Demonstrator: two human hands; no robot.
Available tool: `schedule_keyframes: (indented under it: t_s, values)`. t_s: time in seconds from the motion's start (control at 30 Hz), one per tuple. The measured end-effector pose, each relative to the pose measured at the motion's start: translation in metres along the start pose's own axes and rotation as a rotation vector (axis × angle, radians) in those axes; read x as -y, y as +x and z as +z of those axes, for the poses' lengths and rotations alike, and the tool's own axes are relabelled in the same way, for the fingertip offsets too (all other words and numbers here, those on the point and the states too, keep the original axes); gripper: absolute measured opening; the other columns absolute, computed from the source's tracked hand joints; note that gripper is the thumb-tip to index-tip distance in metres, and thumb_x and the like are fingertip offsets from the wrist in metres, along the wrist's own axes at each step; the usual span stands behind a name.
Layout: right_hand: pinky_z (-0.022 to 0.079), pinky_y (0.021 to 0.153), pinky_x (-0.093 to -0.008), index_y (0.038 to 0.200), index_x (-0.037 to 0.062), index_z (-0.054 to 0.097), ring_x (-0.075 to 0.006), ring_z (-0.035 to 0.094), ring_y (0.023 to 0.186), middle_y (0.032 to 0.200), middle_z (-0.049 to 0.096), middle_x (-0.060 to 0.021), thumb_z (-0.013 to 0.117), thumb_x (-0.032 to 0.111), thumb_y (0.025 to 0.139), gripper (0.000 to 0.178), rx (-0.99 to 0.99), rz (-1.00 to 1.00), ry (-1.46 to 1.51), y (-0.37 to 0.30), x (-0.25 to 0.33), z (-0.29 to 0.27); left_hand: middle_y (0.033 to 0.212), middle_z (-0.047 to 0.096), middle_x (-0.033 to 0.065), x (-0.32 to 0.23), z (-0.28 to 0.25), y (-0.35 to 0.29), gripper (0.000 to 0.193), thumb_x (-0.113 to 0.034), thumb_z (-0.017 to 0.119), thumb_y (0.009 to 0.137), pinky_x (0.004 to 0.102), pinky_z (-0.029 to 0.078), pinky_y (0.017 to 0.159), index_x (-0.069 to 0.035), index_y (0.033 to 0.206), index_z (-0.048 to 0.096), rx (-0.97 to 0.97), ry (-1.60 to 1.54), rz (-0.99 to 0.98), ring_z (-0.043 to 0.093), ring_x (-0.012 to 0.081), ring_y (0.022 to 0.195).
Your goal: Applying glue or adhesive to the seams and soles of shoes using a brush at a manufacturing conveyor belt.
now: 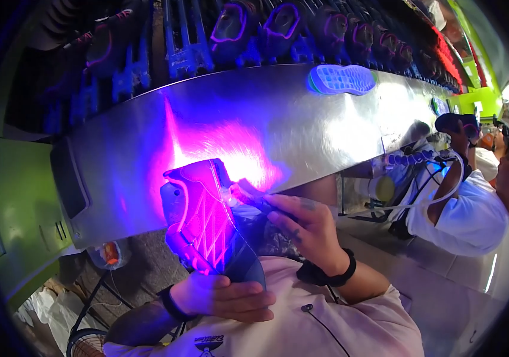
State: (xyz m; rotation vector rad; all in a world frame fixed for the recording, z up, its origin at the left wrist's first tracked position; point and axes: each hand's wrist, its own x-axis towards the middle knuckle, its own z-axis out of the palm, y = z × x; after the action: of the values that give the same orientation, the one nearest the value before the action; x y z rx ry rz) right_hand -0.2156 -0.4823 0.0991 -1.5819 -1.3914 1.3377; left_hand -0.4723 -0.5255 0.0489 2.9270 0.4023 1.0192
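A shoe upper (198, 208), lit pink and violet, is tilted up in front of my body at the near edge of the metal bench. My left hand (224, 297) grips its lower end, fingers wrapped across the dark part. Between the fingers of my right hand (311, 229) is a brush (253, 196) with a dark handle. Its tip meets the right edge of the upper, where glare blurs the contact. On the far edge of the bench, a pale sole (343, 80) lies with its gridded side showing.
Behind the metal bench (123, 137), a blue-slatted rack (186, 47) carries several dark shoes (281, 24) with glowing pink outlines. A green machine (16, 190) stands at the left. At the right, a co-worker in a white shirt (468, 208) holds a dark shoe (458, 124).
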Motion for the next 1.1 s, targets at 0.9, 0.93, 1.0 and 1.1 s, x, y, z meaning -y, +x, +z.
schedule_keyframes:
  t_s: [0.9,0.93,1.0,1.1]
  values:
    - [0.053,0.084,-0.0318,0.124,0.0029,0.073,-0.0154,0.067,0.089,0.099,0.076,-0.0086,0.075,0.004,0.090,0.034,0.072,-0.205,-0.047,-0.052,0.008,-0.045,0.168,-0.002,0.0307,-0.005,0.007,0.028,0.111,-0.022,0.079,0.087,0.0640,0.014,0.125,-0.007,0.164,0.001,-0.174,0.005,-0.163,0.012,0.0502,0.155]
    - [0.053,0.084,-0.0318,0.124,0.0029,0.073,-0.0154,0.067,0.089,0.099,0.076,-0.0086,0.075,0.004,0.090,0.034,0.068,-0.212,-0.049,-0.054,0.011,-0.047,0.168,-0.002,0.0307,-0.005,0.009,0.029,0.111,-0.022,0.079,0.087,0.0640,0.014,0.125,-0.007,0.164,0.001,-0.176,0.009,-0.157,0.012,0.0502,0.155]
    - [0.053,0.084,-0.0318,0.123,0.0029,0.074,-0.0157,0.069,0.088,0.101,0.077,-0.0120,0.075,0.003,0.090,0.034,0.020,-0.245,-0.088,-0.058,0.018,-0.050,0.164,0.002,0.0394,-0.007,0.012,0.030,0.114,-0.022,0.080,0.087,0.0663,0.016,0.122,0.000,0.163,-0.002,-0.160,0.039,-0.221,0.016,0.0551,0.152]
    - [0.053,0.085,-0.0317,0.122,0.0023,0.074,-0.0164,0.070,0.087,0.103,0.078,-0.0161,0.075,0.003,0.089,0.033,0.012,-0.172,-0.076,-0.067,0.027,-0.054,0.154,0.029,0.0466,-0.012,0.010,0.029,0.084,-0.024,0.067,0.096,0.0631,0.038,0.112,0.003,0.160,0.019,-0.142,0.098,-0.348,0.042,0.0550,0.141]
